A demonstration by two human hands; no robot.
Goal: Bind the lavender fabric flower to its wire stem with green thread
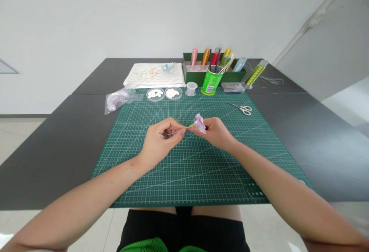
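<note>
Over the middle of the cutting mat [161,167], my left hand [161,138] pinches the thin stem of a lilac fabric-like flower [199,123] between thumb and fingertips. The flower lies sideways, its head pointing right, and yellow-green thread [189,126] covers the stem just below the petals. Thin wire ends show inside my left hand. Right behind the flower is my right hand [217,132], fingers curled together close to the stem; the petals partly hide the fingertips. A loose yellow-green strand runs from below my right hand towards the mat's front edge.
White-handled scissors [245,109] lie right on the mat. Behind stand a green can [211,81] of tools, a dark green box [196,77] with thread spools, a clear spool [191,88] and two dishes [155,94] of white pieces. A plastic bag [117,100] sits left.
</note>
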